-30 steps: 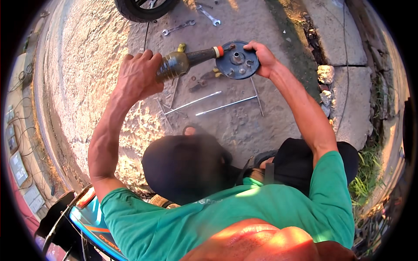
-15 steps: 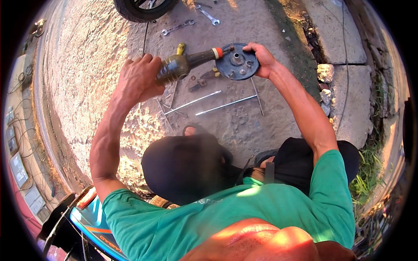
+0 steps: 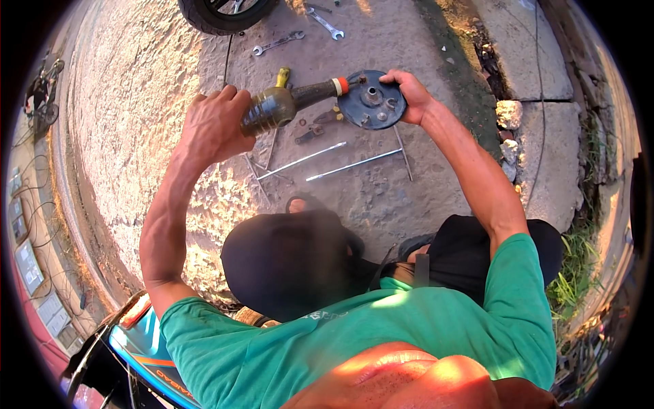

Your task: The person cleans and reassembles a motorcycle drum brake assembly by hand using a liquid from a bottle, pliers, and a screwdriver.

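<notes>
The left hand (image 3: 216,123) clasps a cloudy olive plastic bottle (image 3: 270,110), its orange tip (image 3: 343,85) already at the round dark-metal plate (image 3: 371,103) the right hand (image 3: 413,97) grips, any outflow unclear.

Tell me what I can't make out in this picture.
In the head view:
wheel: upper part, cut off by the top edge;
bottle: base, covered by the left hand;
brake plate: underside, turned away from the camera;
dark pieces on the ground: too small to identify.

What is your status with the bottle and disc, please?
Left hand gripping bottle, orange tip by disc, contact unclear. Right hand holding disc's right edge. Nothing visibly blocking; wrenches lie farther off.
</notes>
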Tool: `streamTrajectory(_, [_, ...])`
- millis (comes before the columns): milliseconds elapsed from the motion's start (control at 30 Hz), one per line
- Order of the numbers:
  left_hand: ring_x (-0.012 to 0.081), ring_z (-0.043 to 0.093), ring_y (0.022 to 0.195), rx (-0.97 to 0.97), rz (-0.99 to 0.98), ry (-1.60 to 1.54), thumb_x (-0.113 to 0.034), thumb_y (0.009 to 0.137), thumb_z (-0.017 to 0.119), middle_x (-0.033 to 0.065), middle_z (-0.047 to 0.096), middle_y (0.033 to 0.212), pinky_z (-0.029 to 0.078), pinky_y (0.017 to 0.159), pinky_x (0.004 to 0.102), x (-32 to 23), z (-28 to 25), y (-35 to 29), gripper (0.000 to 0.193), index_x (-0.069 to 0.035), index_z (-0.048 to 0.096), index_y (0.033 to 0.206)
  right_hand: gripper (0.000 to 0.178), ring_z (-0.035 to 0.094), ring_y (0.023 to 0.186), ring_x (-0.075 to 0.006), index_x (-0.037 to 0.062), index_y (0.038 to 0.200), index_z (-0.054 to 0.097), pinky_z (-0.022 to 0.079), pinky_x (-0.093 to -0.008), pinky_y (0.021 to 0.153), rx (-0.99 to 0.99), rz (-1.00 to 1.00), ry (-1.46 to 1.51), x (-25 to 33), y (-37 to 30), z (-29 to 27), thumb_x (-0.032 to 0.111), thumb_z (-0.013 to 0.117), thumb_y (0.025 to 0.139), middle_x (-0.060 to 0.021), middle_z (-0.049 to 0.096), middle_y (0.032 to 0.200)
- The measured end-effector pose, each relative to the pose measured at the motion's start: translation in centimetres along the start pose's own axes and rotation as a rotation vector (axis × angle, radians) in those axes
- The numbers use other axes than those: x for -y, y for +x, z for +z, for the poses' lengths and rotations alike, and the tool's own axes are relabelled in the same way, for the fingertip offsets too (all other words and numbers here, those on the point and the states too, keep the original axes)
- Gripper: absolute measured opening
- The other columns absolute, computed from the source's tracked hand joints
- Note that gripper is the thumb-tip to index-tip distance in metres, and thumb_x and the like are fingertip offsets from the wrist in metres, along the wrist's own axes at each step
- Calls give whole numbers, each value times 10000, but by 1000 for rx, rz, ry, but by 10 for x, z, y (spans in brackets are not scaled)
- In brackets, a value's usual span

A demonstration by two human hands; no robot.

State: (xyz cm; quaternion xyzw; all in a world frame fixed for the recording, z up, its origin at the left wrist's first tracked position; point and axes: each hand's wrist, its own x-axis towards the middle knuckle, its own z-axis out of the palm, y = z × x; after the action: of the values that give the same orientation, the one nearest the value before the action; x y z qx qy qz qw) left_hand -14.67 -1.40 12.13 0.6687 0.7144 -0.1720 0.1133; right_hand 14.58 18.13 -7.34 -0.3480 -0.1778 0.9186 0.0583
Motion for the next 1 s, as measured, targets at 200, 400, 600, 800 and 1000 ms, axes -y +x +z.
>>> streamTrajectory(200, [358, 677, 930, -11, -11, -110, -234, 668, 805, 118, 635, 987, 545, 804, 473, 3, -4, -4, 472, -77, 637, 1081, 435, 742, 1051, -286, -25, 1307, 582, 606, -467, 978, 61, 28, 6, 1, -5, -3, 244, 529, 969, -189, 711, 1225])
streamTrajectory(400, [356, 694, 933, -5, -42, -389, -245, 671, 829, 130, 669, 992, 561, 828, 464, 8, 20, -9, 501, -91, 653, 1115, 496, 734, 1087, -303, -46, 1350, 573, 595, -474, 1000, 248, 60, 86, 3, 3, -22, 256, 520, 960, -208, 708, 1256])
streamTrajectory(600, [289, 699, 1024, 112, -125, -790, -260, 667, 822, 168, 700, 1108, 537, 941, 385, 3, 67, -4, 697, -31, 636, 1299, 489, 736, 1075, -316, -53, 1332, 591, 590, -485, 1001, 349, 51, 174, 6, -2, -22, 254, 526, 957, -209, 716, 1247])
streamTrajectory(800, [235, 606, 1244, -26, -67, -1391, -244, 712, 852, 118, 651, 1311, 445, 1101, 378, -13, 137, 26, 841, -6, 520, 1448, 451, 736, 1059, -327, -54, 1293, 615, 584, -509, 1001, 347, 39, 283, -2, -6, -27, 244, 523, 967, -210, 728, 1213])
streamTrajectory(1000, [236, 562, 1319, -199, -50, -1530, -252, 772, 877, 106, 591, 1398, 412, 1153, 385, -25, 170, 81, 881, -23, 444, 1504, 421, 737, 1048, -335, -55, 1257, 626, 581, -509, 1003, 303, 45, 289, -8, -19, -16, 236, 534, 966, -207, 737, 1179])
